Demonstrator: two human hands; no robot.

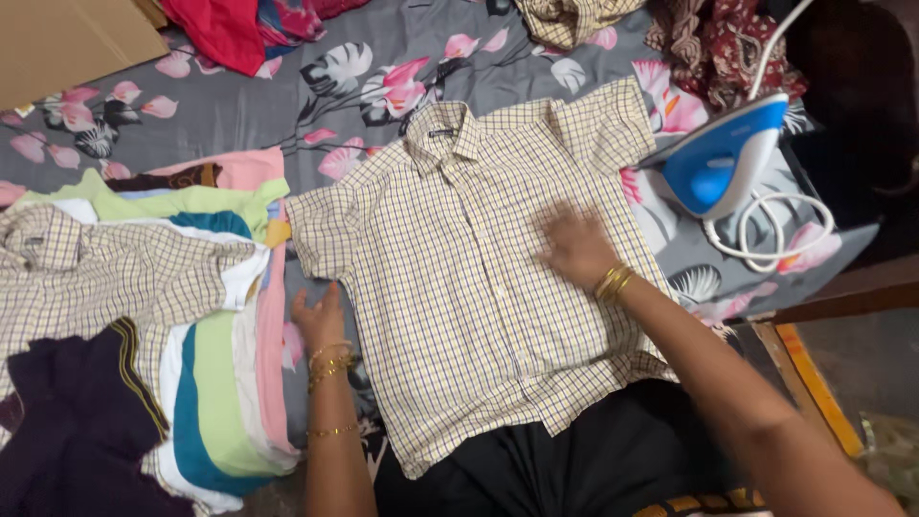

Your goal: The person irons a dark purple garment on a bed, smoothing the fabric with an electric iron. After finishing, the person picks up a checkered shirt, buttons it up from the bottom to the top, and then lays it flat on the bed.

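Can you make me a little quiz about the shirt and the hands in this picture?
1. True or false: the right hand lies flat on the yellow checked short-sleeved cotton shirt.
2. Which thing stands to the right of that shirt? A) a green kettle B) the blue and white plastic steam iron C) a wooden chair
3. Where does the left hand rest?

Key
1. True; it looks blurred.
2. B; the iron stands upright on its heel on the grey flower-printed bedsheet, its white cord coiled beside it.
3. By the shirt's left edge, beside the stack of folded pastel clothes.
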